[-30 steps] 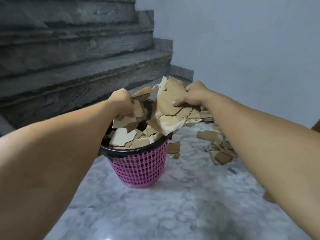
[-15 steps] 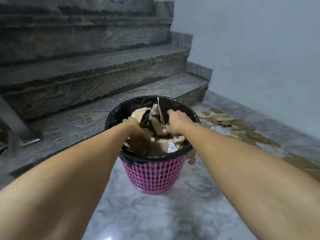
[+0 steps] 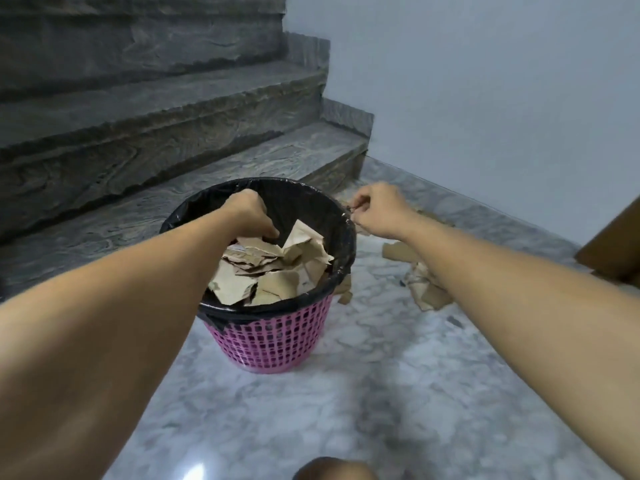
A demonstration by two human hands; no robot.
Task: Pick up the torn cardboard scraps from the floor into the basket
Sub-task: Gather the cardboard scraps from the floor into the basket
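Both hands at the pink basket [image 3: 273, 341], scraps piled inside.
The left hand [image 3: 251, 214] reaches in, fingers curled, pressing the torn cardboard scraps [image 3: 273, 268]; the right hand [image 3: 377, 211] pinches the black liner's [image 3: 304, 199] rim. More scraps on the floor [image 3: 427, 289] lie beside the basket.

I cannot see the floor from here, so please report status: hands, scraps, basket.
Left hand inside basket, on scraps. Right hand at rim, fingers curled; grip unclear. Loose scraps on floor, right of basket. Nothing in the way.
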